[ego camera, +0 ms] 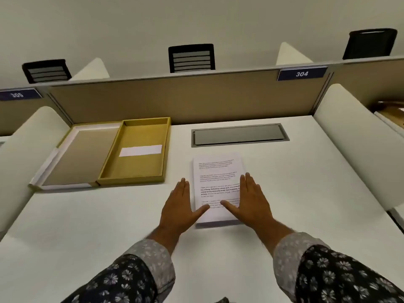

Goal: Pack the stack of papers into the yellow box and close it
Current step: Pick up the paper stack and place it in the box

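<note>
On the white desk (306, 193), in the head view, the stack of papers (217, 182) lies flat with its printed face up, just in front of the grey cable hatch (240, 134). The left hand (179, 206) stands along the stack's left edge and the right hand (253, 200) along its right edge. Both are flat and open, fingers straight and held together, thumbs laid over the lower part of the top sheet. Neither hand grips the paper yet; they bracket it.

The yellow box (133, 149) sits to the left of the stack, apart from it, against the beige partition (185, 99). Its tray holds only a white slip (141, 150) lying on the floor of the tray. The hinged lid (76, 156) lies open flat to the tray's left.

The step in hand looks like squaring and gathering the stack before lifting. To do it well, both palms should press inward evenly so the sheets stay aligned, then the fingertips should slide under the long edges while the thumbs pin the top sheet. A loose stack sags and fans if lifted from one side only, so an even lift from both sides is the safer choice. The tray appears only a little larger than the sheets, so the stack should probably go in level, long side matching long side, and the lid folds over from the left afterwards.
</note>
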